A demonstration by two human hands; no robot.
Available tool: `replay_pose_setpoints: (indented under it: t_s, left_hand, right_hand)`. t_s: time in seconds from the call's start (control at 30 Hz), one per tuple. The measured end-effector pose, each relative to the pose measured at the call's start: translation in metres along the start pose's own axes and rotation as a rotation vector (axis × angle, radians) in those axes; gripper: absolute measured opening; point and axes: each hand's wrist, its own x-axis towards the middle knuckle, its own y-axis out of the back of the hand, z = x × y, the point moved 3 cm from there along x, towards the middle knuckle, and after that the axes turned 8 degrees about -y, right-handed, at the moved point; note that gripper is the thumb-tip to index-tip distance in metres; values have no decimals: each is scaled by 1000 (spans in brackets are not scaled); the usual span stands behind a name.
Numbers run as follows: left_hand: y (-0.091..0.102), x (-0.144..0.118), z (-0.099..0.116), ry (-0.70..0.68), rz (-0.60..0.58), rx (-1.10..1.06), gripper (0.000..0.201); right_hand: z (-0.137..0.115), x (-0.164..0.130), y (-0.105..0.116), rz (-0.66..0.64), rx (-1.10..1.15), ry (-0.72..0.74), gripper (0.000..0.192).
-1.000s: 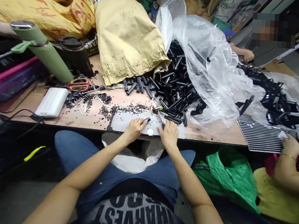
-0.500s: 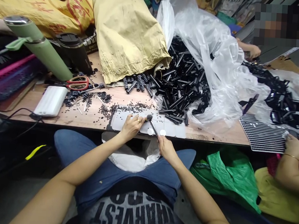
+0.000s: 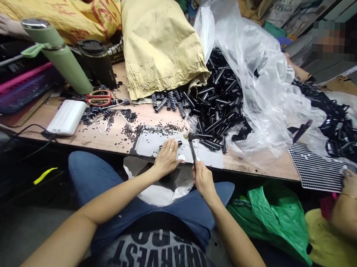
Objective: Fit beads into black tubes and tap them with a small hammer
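My left hand (image 3: 167, 157) lies with its fingers stretched out over a short black tube (image 3: 180, 143), whose ends show on both sides of the fingers. The thumb points right, near a white round spot on the pale grey mat (image 3: 209, 156). In my right hand (image 3: 204, 177) is the handle of what looks like a small hammer (image 3: 192, 146). Its dark head is raised at the far end, above the mat, to the right of the tube. Tiny black rings (image 3: 166, 128) are scattered along the back of the mat.
Behind the mat are a heap of black tubes (image 3: 219, 99), a yellowish sack (image 3: 162, 48) and clear plastic sheeting (image 3: 257, 74). On the left are red-handled scissors (image 3: 99, 97), a white box (image 3: 66, 117), a green flask (image 3: 62, 58). Another person's hand (image 3: 352, 184) is at the right.
My left hand has gone from curled fingers at the tube to outstretched fingers over it. The hammer head has moved up and right, away from the tube. The view has shifted slightly.
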Motion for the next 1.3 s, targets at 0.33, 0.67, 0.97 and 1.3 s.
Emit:
replay_pose_setpoints:
  t_s: [0.33, 0.67, 0.97, 1.3]
  left_hand:
    - [-13, 5, 3, -78, 15, -15, 66]
    - [35, 56, -53, 95, -49, -384, 32]
    - [16, 176, -173, 441, -114, -26, 45]
    - [37, 93, -85, 595, 172, -1291, 35]
  right_hand:
    - [-23, -4, -31, -165, -355, 142, 42]
    - [12, 55, 6, 182, -547, 19, 38]
    - [-36, 134, 17, 470, -569, 286, 28]
    - [-55, 173, 4, -48, 431, 202, 41]
